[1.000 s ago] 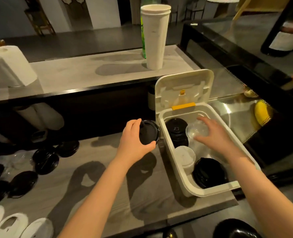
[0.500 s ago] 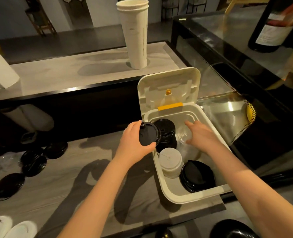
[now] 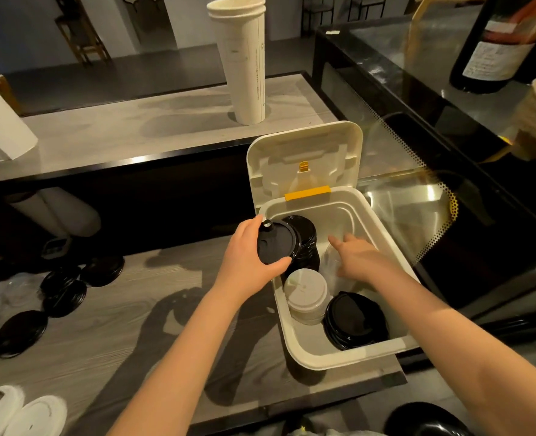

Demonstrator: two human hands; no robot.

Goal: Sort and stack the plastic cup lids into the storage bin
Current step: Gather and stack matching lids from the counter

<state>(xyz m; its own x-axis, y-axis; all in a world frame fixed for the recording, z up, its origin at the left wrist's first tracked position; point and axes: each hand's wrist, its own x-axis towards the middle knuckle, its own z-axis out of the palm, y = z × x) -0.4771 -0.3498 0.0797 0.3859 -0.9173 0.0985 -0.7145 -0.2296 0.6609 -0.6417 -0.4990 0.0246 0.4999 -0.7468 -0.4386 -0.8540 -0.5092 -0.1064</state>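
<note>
A cream storage bin [image 3: 348,354] with its hinged cover [image 3: 304,152] raised stands on the grey counter. Inside are a stack of black lids [image 3: 306,243] at the back left, a stack of white lids [image 3: 306,292] at the left, a black lid stack [image 3: 354,322] at the front, and clear lids [image 3: 331,262] in the middle. My left hand [image 3: 247,262] grips a black lid [image 3: 276,242] over the bin's left rim. My right hand [image 3: 364,259] reaches into the bin, its fingers on the clear lids.
Loose black lids [image 3: 62,292] lie scattered on the counter's left, with white lids [image 3: 18,410] at the bottom left corner. A tall stack of paper cups [image 3: 244,61] stands on the raised ledge. A glass display case [image 3: 433,184] borders the bin's right side.
The camera shifted, so the bin sits more central. My left hand carried the black lid slightly right toward the black stack. My right hand sank lower onto the clear lids.
</note>
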